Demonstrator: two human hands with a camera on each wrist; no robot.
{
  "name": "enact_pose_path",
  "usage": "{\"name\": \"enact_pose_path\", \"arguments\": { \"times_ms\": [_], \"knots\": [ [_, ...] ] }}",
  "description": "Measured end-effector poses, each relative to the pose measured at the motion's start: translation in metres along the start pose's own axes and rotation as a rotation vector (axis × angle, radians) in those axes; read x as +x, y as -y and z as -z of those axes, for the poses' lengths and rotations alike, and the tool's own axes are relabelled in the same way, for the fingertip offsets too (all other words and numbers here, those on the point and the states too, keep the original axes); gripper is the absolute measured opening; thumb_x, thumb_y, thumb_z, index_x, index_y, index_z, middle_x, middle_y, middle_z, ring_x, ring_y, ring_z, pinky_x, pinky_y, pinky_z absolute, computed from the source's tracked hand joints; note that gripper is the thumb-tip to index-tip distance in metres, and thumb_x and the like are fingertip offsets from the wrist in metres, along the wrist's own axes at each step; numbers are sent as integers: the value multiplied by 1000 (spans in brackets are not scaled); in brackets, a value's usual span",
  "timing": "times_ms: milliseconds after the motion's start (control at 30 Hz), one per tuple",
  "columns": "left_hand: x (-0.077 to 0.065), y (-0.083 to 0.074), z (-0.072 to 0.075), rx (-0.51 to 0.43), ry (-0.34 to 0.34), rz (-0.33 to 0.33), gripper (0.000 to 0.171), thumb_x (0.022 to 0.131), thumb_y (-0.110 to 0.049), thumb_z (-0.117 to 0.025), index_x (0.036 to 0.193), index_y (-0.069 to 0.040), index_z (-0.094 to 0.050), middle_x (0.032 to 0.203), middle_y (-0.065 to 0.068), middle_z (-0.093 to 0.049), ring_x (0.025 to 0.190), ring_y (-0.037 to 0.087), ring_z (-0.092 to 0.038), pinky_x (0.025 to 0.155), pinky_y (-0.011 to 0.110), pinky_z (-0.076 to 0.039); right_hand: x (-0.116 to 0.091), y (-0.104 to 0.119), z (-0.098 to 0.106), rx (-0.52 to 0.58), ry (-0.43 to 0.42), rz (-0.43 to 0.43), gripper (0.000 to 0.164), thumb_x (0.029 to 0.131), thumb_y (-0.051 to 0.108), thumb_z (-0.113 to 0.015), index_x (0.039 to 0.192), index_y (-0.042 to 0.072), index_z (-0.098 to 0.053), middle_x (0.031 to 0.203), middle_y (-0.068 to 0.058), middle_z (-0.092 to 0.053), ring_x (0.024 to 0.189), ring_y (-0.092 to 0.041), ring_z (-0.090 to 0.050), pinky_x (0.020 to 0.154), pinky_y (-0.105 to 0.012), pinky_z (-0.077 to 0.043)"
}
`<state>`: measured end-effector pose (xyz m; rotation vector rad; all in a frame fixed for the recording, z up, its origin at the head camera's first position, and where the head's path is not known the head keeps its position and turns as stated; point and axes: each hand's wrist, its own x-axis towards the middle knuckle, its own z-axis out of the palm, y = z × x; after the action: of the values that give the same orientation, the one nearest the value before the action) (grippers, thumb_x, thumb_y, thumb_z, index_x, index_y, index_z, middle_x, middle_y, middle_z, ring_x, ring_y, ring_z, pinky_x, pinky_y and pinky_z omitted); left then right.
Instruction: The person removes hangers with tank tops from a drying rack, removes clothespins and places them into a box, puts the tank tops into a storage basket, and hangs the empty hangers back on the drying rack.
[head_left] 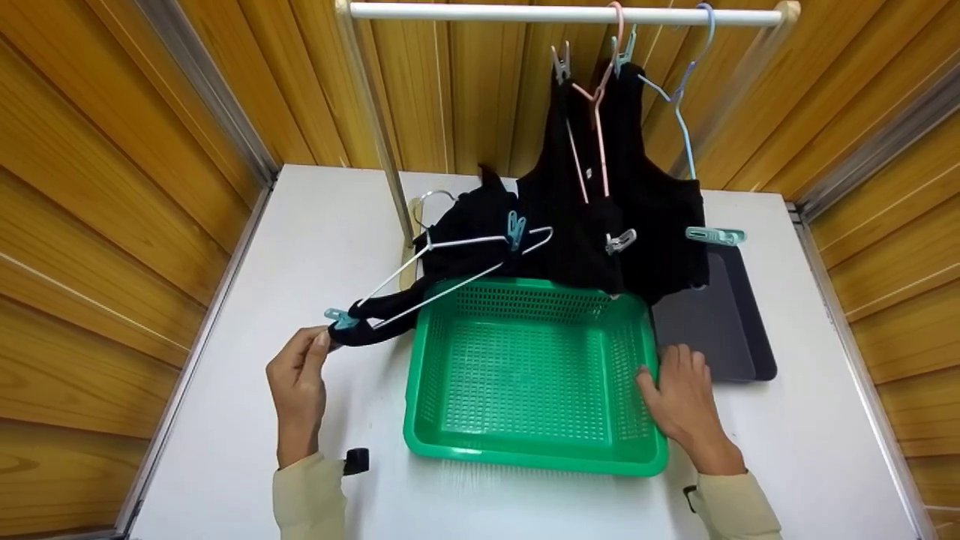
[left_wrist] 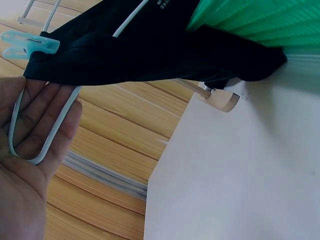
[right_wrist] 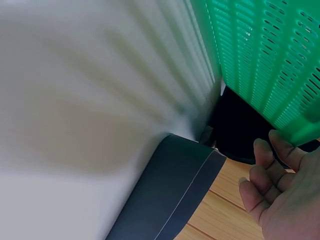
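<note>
At the left, my left hand (head_left: 300, 375) pinches the end of a white hanger (head_left: 397, 271); in the left wrist view its wire loop (left_wrist: 42, 150) lies across the fingers. A black garment (left_wrist: 115, 55) hangs on this hanger, fastened by a blue-green clothespin (left_wrist: 31, 45) close to the fingertips and another blue clothespin (head_left: 515, 229) farther along. My right hand (head_left: 681, 394) holds the right rim of a green plastic basket (head_left: 525, 463), thumb over the rim and fingers outside. The right wrist view shows those fingers (right_wrist: 265, 185) beside the slotted basket wall (right_wrist: 260, 55).
A white rack bar (head_left: 480, 10) crosses the back, with a pink hanger (head_left: 600, 112) and a blue hanger (head_left: 682, 97) on it. Black clothing (head_left: 652, 165) hangs from them with several clothespins, above a dark grey tray (head_left: 712, 330). Wood-patterned walls (head_left: 90, 187) enclose the white table (head_left: 247, 300).
</note>
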<state>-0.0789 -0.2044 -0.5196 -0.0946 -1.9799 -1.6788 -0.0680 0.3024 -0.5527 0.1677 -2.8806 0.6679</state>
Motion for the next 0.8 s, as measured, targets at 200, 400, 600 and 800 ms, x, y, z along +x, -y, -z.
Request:
{"name": "enact_pose_path", "arguments": {
  "times_ms": [200,400,600,800],
  "knots": [
    [-4,4,8,-56,4,27,22,107,6,-54,96,12,-73,95,22,-75,90,18,-75,86,26,-59,0,1,-1,10,-12,5,35,102,18,-56,114,-15,-55,98,-23,-51,85,-36,-38,74,-51,-35],
    [-6,6,15,-98,8,55,22,105,6,-55,93,13,-72,94,21,-74,89,19,-74,85,26,-58,-1,0,-1,14,-3,-4,35,102,18,-56,114,-14,-54,100,-24,-52,86,-37,-38,75,-51,-35],
    [-6,7,17,-106,-7,85,24,104,6,-52,90,13,-71,88,18,-73,84,19,-72,83,26,-57,0,0,-1,20,-2,-4,33,102,17,-56,114,-14,-54,101,-25,-53,86,-38,-39,76,-52,-35],
    [-8,7,20,-42,-42,136,26,100,6,-50,83,12,-68,82,14,-72,79,19,-69,80,27,-55,-1,1,0,27,1,-4,32,103,16,-57,113,-13,-55,100,-24,-53,86,-37,-39,75,-52,-35]
  ]
}}
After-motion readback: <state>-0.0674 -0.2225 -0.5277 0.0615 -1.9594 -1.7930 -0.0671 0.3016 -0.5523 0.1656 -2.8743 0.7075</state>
